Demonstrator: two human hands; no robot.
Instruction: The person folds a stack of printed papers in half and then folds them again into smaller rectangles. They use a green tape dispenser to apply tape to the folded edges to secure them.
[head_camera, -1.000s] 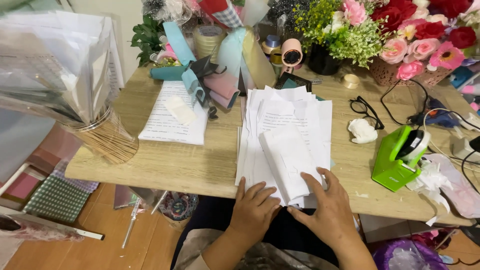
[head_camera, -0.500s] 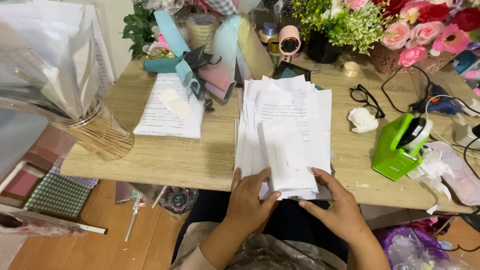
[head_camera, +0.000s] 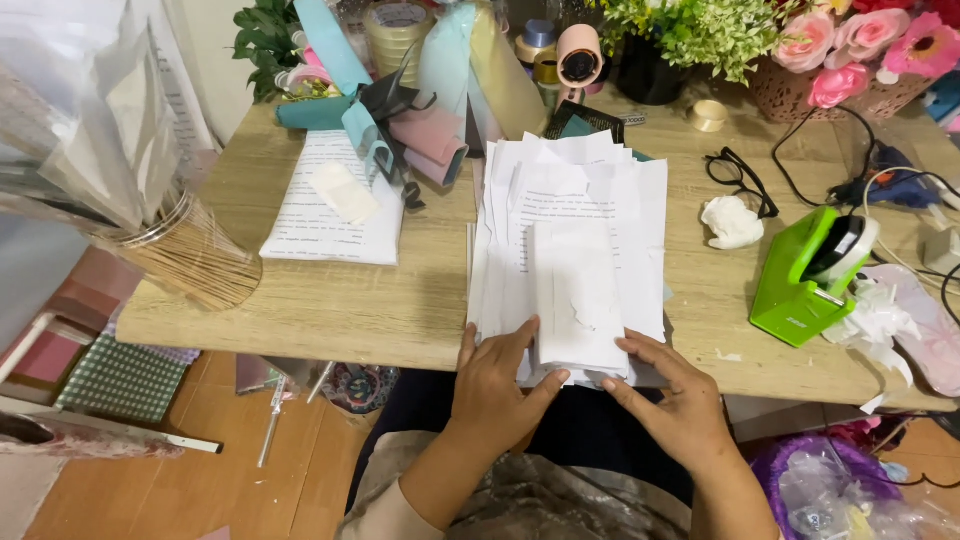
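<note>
Two hands (head_camera: 500, 385), one tape dispenser (head_camera: 810, 275)

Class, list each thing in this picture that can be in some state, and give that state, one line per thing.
Left hand: flat on the folded white paper, not gripping.
Right hand: fingers against the paper's right edge.
Folded white paper: folded narrow, lying on the stack.
Stack of printed sheets: fanned out, overhanging the table edge.
Glasses: lying on the table.
Green tape dispenser: upright, loaded with tape.
</note>
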